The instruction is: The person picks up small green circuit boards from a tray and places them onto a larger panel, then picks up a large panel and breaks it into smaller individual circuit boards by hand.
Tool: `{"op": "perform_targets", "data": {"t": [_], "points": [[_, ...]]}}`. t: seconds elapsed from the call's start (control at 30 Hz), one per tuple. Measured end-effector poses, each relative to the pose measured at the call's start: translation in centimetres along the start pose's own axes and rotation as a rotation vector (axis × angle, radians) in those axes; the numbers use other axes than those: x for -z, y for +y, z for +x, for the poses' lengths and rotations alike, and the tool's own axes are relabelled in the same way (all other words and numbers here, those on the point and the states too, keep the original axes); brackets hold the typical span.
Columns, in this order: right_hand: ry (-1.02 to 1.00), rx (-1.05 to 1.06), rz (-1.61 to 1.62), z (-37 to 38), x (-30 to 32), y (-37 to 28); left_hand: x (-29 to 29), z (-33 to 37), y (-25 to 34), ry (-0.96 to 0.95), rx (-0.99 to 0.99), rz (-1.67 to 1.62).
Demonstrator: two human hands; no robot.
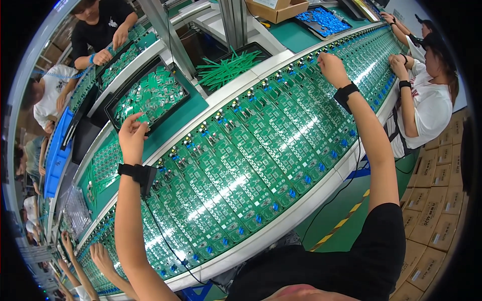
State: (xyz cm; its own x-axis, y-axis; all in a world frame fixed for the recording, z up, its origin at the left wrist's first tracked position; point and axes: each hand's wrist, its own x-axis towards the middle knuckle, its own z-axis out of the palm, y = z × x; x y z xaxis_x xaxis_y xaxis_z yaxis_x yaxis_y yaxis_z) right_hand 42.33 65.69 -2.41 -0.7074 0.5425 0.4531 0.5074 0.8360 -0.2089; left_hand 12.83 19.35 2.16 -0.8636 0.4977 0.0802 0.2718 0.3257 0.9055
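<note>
My left hand (132, 135) is at the near edge of a black tray (185, 96) heaped with small green circuit boards (153, 93). Its fingers are bent together; whatever they may pinch cannot be made out. Farther right, my right hand (332, 69) is closed above the far edge of a long row of green circuit board panels (241, 175). Its fingertips are near the small upright parts on that edge, and anything in them is hidden. Black, yellow, white and blue components (219, 116) stand along the far edge; blue round components (274, 206) line the near edge. Both wrists wear black bands.
Beyond the line lie a bin of green strips (231, 67), a tray of blue parts (324, 22) and a cardboard box (276, 9). Metal posts (233, 25) rise behind. Co-workers sit at right (427, 95) and far left (103, 30); another person's hand (102, 257) is at lower left. Cartons (432, 200) are stacked at right.
</note>
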Motion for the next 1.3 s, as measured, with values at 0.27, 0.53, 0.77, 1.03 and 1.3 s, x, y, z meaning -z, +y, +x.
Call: {"op": "perform_targets", "data": {"t": [0.27,0.53,0.77,1.03,1.3], "points": [[-0.083,0.033,-0.069,0.9,0.0,0.0,-0.1,-0.3,0.5,-0.006,0.018,-0.004],[-0.096,0.054,-0.139,1.6,-0.7,0.2,-0.1,-0.4,0.7,-0.010,0.032,-0.006],[-0.096,0.029,-0.207,1.9,0.1,-1.1,-0.4,-1.3,1.9,-0.029,-0.018,-0.060],[-0.235,0.006,0.670,-2.1,6.0,-15.7,-6.5,-5.5,7.4,-0.315,-0.097,-0.254],[-0.524,-0.043,1.286,-7.3,5.7,-23.4,-12.4,-8.4,9.4,-0.490,-0.006,-0.458]]}}
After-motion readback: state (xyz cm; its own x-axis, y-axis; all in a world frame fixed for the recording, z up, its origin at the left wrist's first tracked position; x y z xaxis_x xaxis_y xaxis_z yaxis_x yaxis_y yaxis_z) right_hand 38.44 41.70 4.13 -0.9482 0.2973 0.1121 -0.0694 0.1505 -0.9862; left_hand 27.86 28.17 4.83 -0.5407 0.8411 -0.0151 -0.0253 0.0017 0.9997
